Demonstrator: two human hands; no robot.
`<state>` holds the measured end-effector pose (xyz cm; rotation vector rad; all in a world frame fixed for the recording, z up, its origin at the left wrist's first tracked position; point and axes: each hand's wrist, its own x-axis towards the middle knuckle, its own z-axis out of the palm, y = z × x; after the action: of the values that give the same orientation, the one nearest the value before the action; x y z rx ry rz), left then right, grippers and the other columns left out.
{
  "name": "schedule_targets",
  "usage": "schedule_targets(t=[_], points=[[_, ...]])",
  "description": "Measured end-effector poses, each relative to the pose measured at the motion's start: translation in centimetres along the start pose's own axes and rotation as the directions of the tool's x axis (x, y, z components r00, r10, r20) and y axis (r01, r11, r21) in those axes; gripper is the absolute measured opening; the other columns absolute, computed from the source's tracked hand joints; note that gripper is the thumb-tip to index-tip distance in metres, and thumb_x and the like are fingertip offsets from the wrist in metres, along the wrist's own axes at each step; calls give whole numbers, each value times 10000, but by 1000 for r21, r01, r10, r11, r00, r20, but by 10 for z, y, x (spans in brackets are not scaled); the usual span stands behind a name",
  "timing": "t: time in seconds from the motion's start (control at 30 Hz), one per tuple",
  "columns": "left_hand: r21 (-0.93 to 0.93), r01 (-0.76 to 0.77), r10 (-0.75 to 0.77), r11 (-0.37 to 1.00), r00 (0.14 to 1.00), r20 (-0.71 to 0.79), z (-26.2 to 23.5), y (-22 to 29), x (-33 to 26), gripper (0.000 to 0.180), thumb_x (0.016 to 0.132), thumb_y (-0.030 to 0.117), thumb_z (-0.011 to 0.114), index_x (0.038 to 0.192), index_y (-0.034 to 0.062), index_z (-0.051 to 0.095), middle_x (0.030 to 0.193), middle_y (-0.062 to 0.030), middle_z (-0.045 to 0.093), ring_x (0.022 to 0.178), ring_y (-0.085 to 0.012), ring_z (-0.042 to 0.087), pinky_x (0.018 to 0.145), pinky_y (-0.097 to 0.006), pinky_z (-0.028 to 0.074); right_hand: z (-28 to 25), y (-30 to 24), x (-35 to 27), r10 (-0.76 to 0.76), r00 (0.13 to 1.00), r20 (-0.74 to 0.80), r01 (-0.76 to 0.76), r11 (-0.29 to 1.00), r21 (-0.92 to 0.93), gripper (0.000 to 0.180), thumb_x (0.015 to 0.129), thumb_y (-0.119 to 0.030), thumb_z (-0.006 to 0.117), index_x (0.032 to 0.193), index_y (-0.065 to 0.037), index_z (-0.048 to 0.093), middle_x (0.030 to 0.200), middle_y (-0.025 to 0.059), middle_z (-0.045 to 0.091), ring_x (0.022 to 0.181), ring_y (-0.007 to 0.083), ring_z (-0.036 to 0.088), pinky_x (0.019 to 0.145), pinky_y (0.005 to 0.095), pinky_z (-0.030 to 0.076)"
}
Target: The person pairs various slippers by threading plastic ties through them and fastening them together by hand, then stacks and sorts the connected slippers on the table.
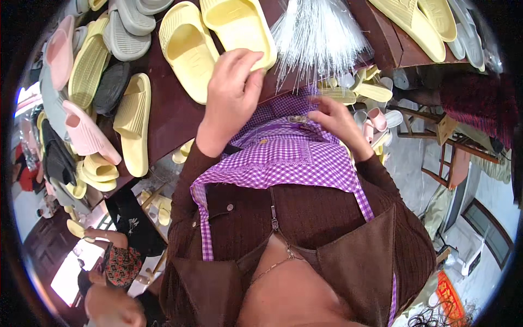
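Note:
Two yellow slide slippers lie side by side on the dark table: a left one [185, 52] and a right one [242, 27]. My left hand [233, 90] is at the near end of the right slipper, thumb and curled fingers closed around its edge. A thick bundle of thin, clear-white plastic strands [321, 41] hangs over the table's near edge, to the right of the slippers. Just below the strand tips is my right hand [338, 122], thumb and forefinger apart, with nothing visible between them. Fine strands there would be too small to make out.
Grey, pink, black and yellow slippers [133, 122] crowd the table's left side. More yellow slippers [411, 24] lie at the far right, others below the table edge. Wooden stools [447, 131] stand on the right. At the lower left, another person's arm [109, 234] reaches to a yellow slipper.

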<state>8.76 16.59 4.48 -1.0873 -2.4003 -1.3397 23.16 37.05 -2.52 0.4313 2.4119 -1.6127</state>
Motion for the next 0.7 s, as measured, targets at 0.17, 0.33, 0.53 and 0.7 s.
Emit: schedule_targets(t=[0.17,0.33,0.53,0.7], points=[[-88,-124,131,988,988,78,20,16,-6,238,775,19,649,1010,4,621,994,-152,601,883,-321,592,784,-385,489,11,19,0,90,991,96,-109,970,219,240,863,-142,645,1020,38,625,840,74,690,704,138,622,637,298,502],[-362,-226,345,905,885,311,43,34,-8,203,781,39,644,983,20,624,976,-135,618,879,-308,598,778,-393,492,-12,-11,-19,-151,973,176,163,985,-56,145,817,-100,670,869,32,642,748,65,660,646,125,606,591,282,476],[-481,-240,422,843,849,318,57,31,-2,153,787,43,646,936,18,627,906,-111,633,835,-296,604,743,-382,495,-72,-68,-42,-347,856,383,350,935,65,98,811,-91,673,799,3,645,730,90,647,665,176,612,611,300,469],[-482,-197,335,854,916,219,30,41,11,156,763,-28,664,917,-6,652,901,-134,640,789,-282,624,695,-338,509,-100,-85,-56,-424,856,294,373,902,214,161,778,-129,694,744,19,638,648,78,607,618,196,601,577,275,441]])
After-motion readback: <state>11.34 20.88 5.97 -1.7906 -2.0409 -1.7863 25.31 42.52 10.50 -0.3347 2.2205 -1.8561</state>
